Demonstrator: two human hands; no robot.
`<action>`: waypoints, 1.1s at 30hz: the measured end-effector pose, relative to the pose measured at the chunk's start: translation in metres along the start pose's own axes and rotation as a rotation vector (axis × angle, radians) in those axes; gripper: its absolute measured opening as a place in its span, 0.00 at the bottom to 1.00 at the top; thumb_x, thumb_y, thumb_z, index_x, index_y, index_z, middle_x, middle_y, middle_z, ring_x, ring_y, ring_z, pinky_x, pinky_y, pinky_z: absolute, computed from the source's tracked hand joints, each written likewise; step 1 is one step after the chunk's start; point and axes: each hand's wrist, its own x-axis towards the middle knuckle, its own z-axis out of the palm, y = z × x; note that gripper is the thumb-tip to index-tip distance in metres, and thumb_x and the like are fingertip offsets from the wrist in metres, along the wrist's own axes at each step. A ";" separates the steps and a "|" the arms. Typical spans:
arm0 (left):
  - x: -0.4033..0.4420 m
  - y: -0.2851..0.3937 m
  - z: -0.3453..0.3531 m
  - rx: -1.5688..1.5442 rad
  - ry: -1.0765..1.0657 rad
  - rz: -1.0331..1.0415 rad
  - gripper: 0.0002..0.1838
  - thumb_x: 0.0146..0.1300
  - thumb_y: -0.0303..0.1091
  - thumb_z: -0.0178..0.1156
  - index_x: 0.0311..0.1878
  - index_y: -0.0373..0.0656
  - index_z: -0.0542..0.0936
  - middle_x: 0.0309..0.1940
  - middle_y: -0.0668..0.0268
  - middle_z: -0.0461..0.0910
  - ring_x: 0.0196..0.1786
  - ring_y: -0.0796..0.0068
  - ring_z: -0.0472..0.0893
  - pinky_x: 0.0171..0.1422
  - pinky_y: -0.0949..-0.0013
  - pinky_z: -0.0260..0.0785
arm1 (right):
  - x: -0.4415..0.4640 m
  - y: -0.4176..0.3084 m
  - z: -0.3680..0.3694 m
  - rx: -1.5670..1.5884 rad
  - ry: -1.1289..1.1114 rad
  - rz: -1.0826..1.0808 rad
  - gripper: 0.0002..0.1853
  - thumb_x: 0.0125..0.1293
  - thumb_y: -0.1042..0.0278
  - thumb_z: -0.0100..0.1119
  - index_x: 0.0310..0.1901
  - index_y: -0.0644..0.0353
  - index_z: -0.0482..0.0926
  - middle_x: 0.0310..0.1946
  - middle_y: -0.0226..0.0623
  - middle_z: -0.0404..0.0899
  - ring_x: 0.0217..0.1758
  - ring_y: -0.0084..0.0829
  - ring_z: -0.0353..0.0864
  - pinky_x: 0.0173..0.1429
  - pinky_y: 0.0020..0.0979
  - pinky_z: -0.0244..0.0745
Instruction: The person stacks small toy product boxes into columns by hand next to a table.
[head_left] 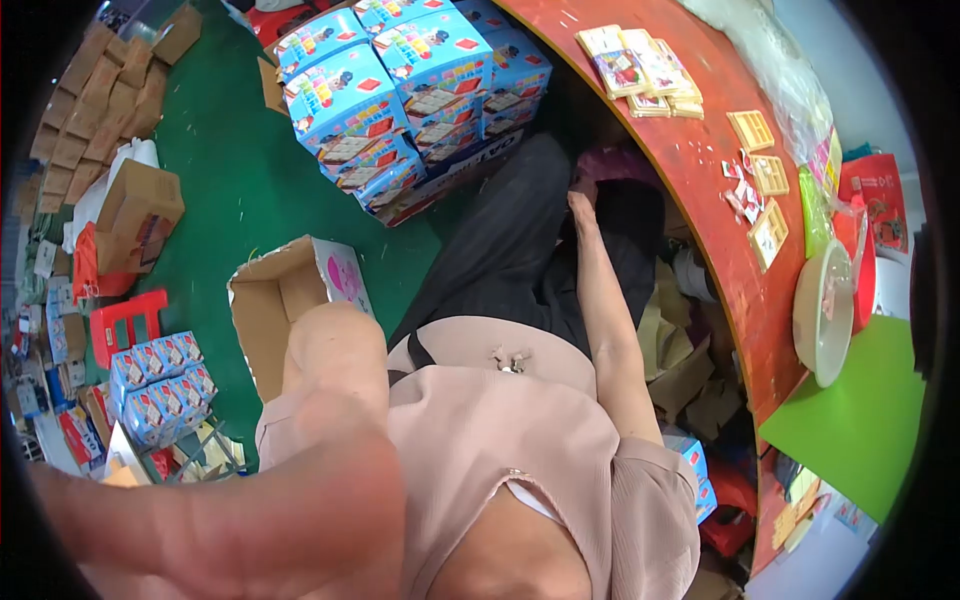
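Observation:
My left arm is bent and raised close to the camera. My left hand [240, 515] looks large and blurred at the lower left, with its fingers not distinguishable. My right arm stretches down over my dark trousers [500, 235]. At its far end my right hand [583, 195] rests by my knee, beside a dark pink thing [620, 165] partly under the table edge. Its fingers are too small and shadowed to make out, and anything in them is hidden.
Stacked blue printed boxes [430, 60] stand ahead. An open carton [285, 290] is at left on the green floor [215, 190]. The curved red table [700, 190] at right bears cream trays [770, 175], packets [640, 65] and a pale bowl [825, 310]. A red stool [130, 320] stands far left.

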 end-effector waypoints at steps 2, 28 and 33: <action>-0.002 -0.005 0.000 -0.019 0.021 -0.016 0.24 0.68 0.62 0.43 0.59 0.63 0.74 0.59 0.73 0.66 0.69 0.63 0.57 0.70 0.41 0.43 | 0.000 0.020 -0.005 0.029 0.086 -0.085 0.18 0.64 0.57 0.51 0.47 0.62 0.79 0.44 0.58 0.80 0.53 0.57 0.78 0.51 0.45 0.71; -0.035 0.021 -0.007 -0.106 -0.168 -0.228 0.22 0.67 0.58 0.51 0.62 0.67 0.75 0.52 0.77 0.72 0.51 0.79 0.71 0.58 0.59 0.65 | 0.008 0.009 0.033 0.016 0.077 -0.131 0.16 0.63 0.59 0.55 0.45 0.61 0.80 0.42 0.56 0.81 0.51 0.56 0.79 0.51 0.48 0.72; -0.044 -0.007 0.010 0.096 -0.162 -0.087 0.25 0.66 0.60 0.50 0.63 0.66 0.74 0.64 0.69 0.65 0.68 0.69 0.61 0.70 0.39 0.51 | 0.013 0.004 0.039 0.021 0.089 -0.146 0.14 0.64 0.61 0.54 0.45 0.59 0.81 0.43 0.55 0.81 0.51 0.55 0.79 0.52 0.47 0.73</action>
